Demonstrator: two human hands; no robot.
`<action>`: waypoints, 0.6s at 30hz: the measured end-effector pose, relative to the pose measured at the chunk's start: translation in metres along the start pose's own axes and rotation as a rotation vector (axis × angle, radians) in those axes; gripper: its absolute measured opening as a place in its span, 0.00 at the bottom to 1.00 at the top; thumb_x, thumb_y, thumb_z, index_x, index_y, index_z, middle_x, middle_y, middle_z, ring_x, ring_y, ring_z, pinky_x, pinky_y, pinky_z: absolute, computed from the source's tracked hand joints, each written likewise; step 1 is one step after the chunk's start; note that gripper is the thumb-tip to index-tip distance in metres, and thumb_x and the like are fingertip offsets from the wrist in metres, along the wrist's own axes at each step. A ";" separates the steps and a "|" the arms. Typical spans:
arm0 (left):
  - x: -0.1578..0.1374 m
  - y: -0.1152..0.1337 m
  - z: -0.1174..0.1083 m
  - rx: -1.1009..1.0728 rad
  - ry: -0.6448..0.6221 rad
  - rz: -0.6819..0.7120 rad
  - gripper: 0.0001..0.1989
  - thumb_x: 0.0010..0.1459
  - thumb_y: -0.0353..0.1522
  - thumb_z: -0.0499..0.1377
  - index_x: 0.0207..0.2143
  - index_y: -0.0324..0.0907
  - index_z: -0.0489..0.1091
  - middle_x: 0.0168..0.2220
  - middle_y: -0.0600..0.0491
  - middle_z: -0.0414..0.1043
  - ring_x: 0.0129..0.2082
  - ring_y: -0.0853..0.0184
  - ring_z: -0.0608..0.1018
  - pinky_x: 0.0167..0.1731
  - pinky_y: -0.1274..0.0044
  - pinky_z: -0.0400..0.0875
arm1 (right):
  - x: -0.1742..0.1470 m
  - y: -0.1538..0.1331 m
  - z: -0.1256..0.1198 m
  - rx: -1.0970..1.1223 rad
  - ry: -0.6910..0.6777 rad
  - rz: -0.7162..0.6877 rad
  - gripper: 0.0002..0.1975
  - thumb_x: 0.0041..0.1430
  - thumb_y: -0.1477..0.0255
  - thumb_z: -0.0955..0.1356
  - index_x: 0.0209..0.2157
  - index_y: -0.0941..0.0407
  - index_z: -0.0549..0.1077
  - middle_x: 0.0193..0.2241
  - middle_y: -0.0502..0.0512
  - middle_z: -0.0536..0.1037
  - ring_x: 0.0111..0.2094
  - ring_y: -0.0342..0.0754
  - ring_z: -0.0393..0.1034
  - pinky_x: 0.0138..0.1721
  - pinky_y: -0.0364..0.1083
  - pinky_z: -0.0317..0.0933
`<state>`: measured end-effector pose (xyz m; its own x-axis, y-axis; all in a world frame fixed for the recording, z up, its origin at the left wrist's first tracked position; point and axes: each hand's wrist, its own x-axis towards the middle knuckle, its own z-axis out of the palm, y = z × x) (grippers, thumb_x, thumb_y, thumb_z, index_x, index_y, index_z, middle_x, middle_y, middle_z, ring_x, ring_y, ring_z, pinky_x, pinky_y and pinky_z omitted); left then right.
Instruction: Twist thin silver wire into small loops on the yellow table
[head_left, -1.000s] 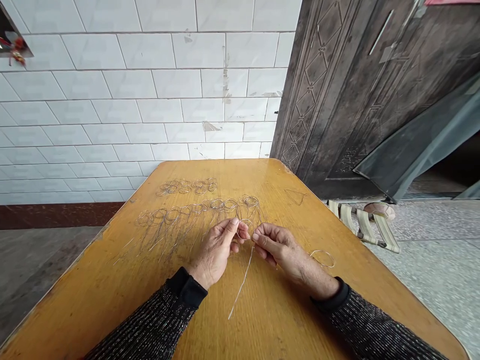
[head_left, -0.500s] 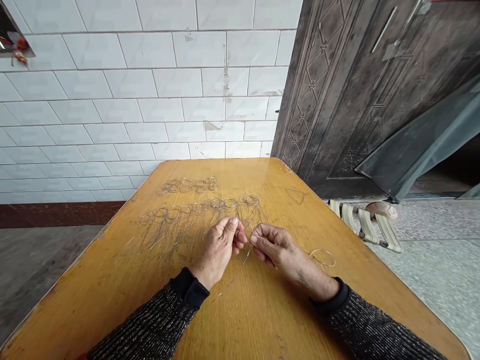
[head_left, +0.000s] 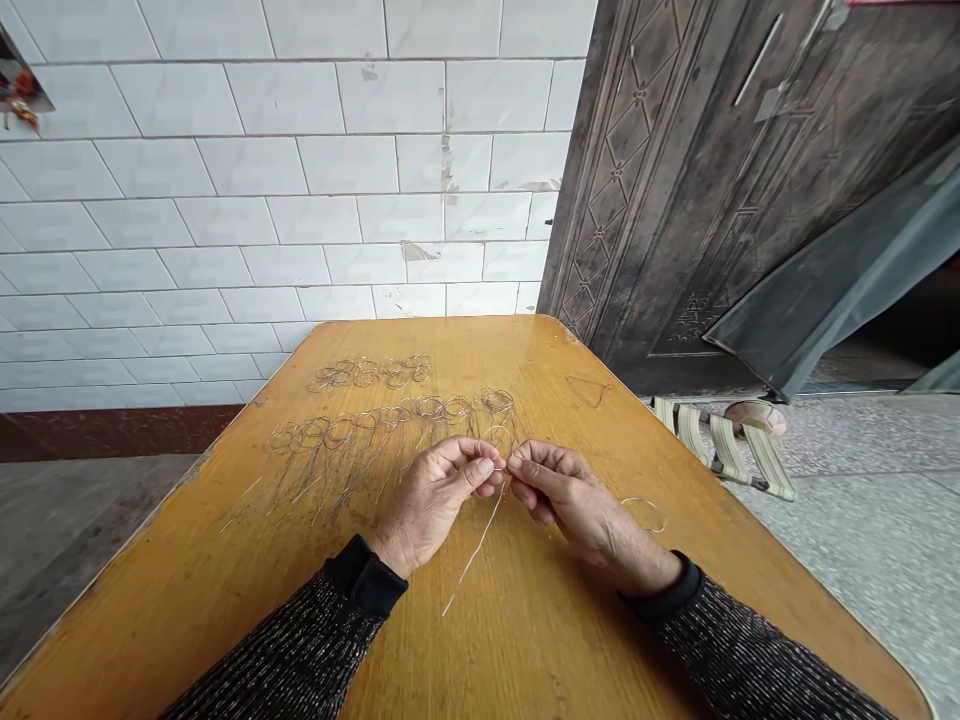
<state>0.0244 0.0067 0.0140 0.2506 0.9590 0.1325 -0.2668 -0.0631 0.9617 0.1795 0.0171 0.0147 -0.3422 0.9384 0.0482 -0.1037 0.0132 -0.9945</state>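
Note:
A thin silvery wire (head_left: pixel 480 545) is pinched between my two hands over the wooden table (head_left: pixel 525 640). Part of it bends into a loop at the fingertips, and a long tail slants down toward me. My left hand (head_left: pixel 442 490) grips it between thumb and fingers. Close beside it, with fingertips almost touching, my right hand (head_left: pixel 562 490) pinches the same wire. Just beyond the hands lies a row of looped wires (head_left: pixel 390 415) with loose tails. Behind that is a shorter row of wire rings (head_left: pixel 371 372).
A single wire ring (head_left: pixel 645 514) rests right of my right forearm, and a bent wire triangle (head_left: pixel 589 390) farther back. White tiled wall (head_left: pixel 300 160) stands behind the table. To the right are a dark carved door (head_left: pixel 675 200), a grey curtain (head_left: pixel 825 270) and a strapped seat (head_left: pixel 727 440).
My hands have come closer together, their fingertips nearly meeting. The wire's tail now shows longer, pointing down and left. The view has shifted slightly.

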 end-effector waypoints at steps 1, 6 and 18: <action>0.000 -0.001 0.000 0.004 0.012 0.004 0.09 0.50 0.35 0.61 0.32 0.38 0.69 0.32 0.51 0.71 0.31 0.71 0.71 0.35 0.76 0.65 | 0.000 0.000 0.000 -0.001 -0.003 0.000 0.15 0.50 0.60 0.66 0.22 0.57 0.64 0.13 0.43 0.62 0.13 0.35 0.50 0.14 0.38 0.42; 0.001 -0.003 0.001 -0.003 0.068 -0.010 0.10 0.49 0.35 0.62 0.32 0.38 0.69 0.30 0.52 0.71 0.29 0.72 0.71 0.35 0.75 0.66 | 0.000 -0.002 0.002 -0.033 -0.009 -0.035 0.17 0.49 0.59 0.66 0.21 0.57 0.62 0.13 0.43 0.62 0.13 0.35 0.50 0.14 0.38 0.43; 0.002 -0.006 0.006 0.013 0.163 0.005 0.10 0.49 0.37 0.62 0.30 0.39 0.69 0.27 0.55 0.68 0.27 0.73 0.70 0.33 0.78 0.66 | -0.001 -0.002 0.005 -0.081 -0.019 -0.038 0.17 0.48 0.57 0.66 0.20 0.56 0.61 0.13 0.43 0.61 0.14 0.36 0.50 0.14 0.38 0.44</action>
<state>0.0319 0.0070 0.0097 0.0948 0.9907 0.0976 -0.2549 -0.0706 0.9644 0.1752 0.0143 0.0172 -0.3574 0.9299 0.0871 -0.0410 0.0775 -0.9961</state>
